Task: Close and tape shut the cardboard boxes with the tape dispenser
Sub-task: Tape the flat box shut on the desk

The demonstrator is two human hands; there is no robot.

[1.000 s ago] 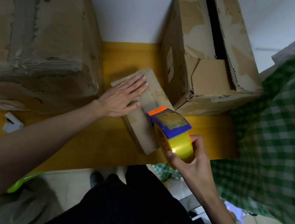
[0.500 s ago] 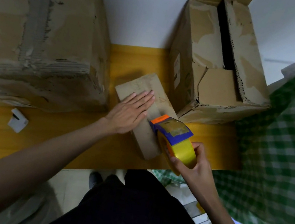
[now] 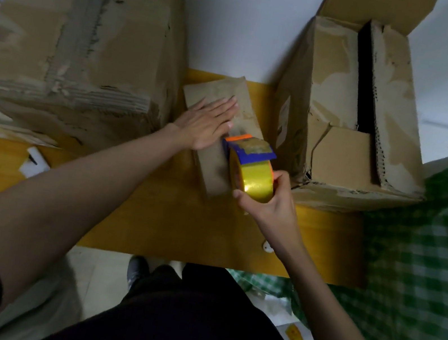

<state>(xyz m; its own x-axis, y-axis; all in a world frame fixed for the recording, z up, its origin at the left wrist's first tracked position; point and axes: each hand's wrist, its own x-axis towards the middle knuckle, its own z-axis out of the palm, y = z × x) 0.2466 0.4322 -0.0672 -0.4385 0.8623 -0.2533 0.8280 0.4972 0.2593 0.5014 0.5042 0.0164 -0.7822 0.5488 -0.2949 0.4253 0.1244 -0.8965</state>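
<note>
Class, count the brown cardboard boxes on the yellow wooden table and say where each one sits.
3. A large worn cardboard box at the left, a small flat cardboard box in the middle under the left hand, and a large part-open cardboard box at the right. None seems hidden.

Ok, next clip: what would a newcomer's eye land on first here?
The shiny yellow tape dispenser at centre, gripped by the right hand against the near end of a small cardboard box, which the left hand presses flat. Two big worn boxes flank it on the wooden table: the left box closed, the right box still gaping open.
</note>
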